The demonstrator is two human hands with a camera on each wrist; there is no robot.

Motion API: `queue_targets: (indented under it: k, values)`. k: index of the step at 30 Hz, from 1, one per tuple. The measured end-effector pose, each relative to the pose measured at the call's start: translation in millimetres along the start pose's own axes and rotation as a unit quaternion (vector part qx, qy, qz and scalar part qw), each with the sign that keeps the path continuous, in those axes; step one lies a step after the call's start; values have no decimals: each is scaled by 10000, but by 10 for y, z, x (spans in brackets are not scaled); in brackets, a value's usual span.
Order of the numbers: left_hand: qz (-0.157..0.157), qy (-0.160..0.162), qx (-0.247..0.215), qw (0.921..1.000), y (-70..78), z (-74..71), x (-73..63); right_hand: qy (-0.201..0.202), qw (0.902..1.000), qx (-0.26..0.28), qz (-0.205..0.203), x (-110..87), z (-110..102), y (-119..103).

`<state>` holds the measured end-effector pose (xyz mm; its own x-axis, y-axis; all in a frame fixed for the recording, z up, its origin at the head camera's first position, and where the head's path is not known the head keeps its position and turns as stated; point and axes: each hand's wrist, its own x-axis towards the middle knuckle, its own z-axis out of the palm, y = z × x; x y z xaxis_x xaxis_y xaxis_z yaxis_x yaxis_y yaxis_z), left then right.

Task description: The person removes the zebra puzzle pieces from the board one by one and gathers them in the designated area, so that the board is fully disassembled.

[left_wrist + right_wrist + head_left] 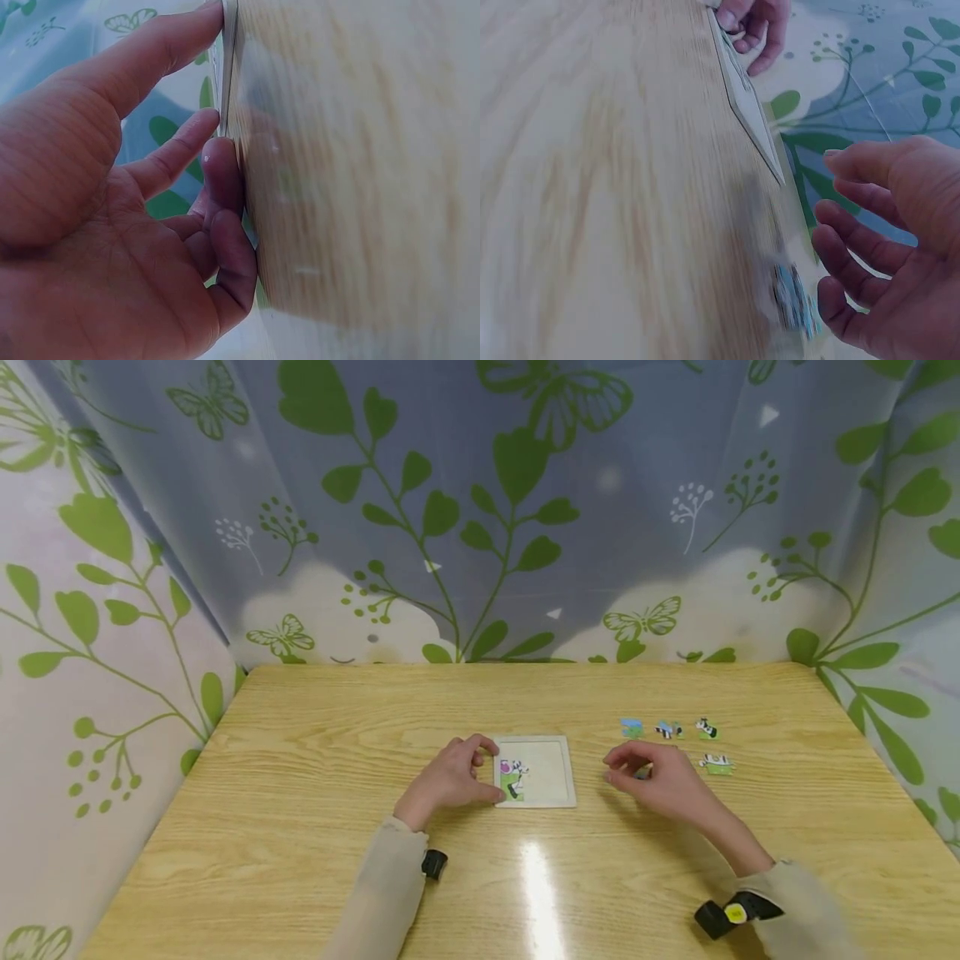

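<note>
In the head view, a white puzzle tray (547, 770) lies flat on the wooden table. One puzzle piece with a cartoon cow (514, 783) sits inside its lower left corner. My left hand (447, 781) holds the tray's left side, thumb at the near corner and index finger at the far one. To the right of the tray, my right hand (663, 777) hovers above the table. Its fingers are loosely bent, and the right wrist view shows nothing between them. A dark bit, perhaps another piece, is partly hidden under this hand.
Beyond the right hand lie several loose puzzle pieces: a blue one (632, 727), one with blue and black markings (668, 729), a cow-patterned one (706, 728) and a green and white one (717, 765). A leaf-patterned curtain (465, 568) hangs behind the table (300, 760).
</note>
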<state>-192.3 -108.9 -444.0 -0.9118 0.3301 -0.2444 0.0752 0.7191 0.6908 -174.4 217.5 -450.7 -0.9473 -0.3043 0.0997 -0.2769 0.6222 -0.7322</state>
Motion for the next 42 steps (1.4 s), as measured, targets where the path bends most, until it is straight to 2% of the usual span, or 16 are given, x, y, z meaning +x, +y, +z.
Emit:
queue_targets:
  k: [7,13,23,42]
  values:
    - [-40,-33,-105,9999,3,-6,4,-27,9992,240,-310,157,202,-118]
    - [20,-77,-189,9998,-6,-13,6,-116,9983,484,-286,276,362,-224]
    - [-73,-99,-181,9998,-3,-14,30,-418,9969,445,-493,438,571,-385]
    - [-179,-208,-238,9993,-28,-30,56,-526,9944,-490,-771,602,805,-437]
